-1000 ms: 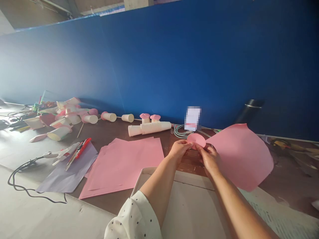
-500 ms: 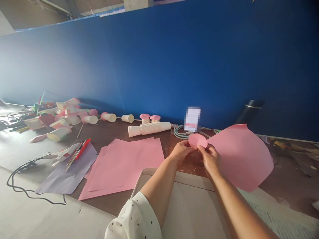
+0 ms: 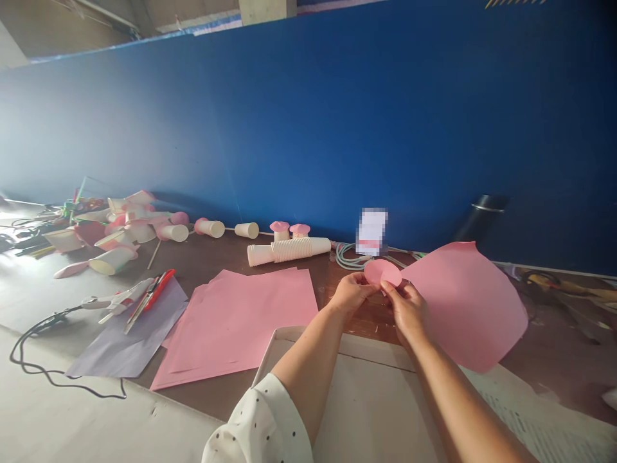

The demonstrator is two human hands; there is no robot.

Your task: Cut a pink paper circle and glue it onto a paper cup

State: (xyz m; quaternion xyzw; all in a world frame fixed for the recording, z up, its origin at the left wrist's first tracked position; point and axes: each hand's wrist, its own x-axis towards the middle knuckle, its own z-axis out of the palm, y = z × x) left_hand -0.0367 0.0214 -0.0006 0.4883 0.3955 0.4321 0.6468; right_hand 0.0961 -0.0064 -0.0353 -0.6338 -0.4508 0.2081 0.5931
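Note:
A small round piece of pink paper [image 3: 382,271] is held between both hands above the dark table. My left hand [image 3: 353,292] pinches its left edge. On the near side, my right hand [image 3: 407,305] grips it with the thumb lying over the front of the disc. The fingertips behind the paper are hidden. Just to the right lies a large curled pink sheet [image 3: 467,302] with a curved outline. Left of my forearms is a stack of flat pink sheets [image 3: 245,318].
Nested paper cups [image 3: 301,249] lie behind the stack, near two pink-topped cups [image 3: 300,229]. A glue gun [image 3: 120,299] and a red cutter [image 3: 157,289] rest on purple paper [image 3: 130,341]. Cup pieces [image 3: 116,257] are heaped left. A dark bottle [image 3: 482,218] stands by the blue partition [image 3: 337,128].
Both hands keep almost the same hold on the round pink paper. Only a very slight shift of the view shows.

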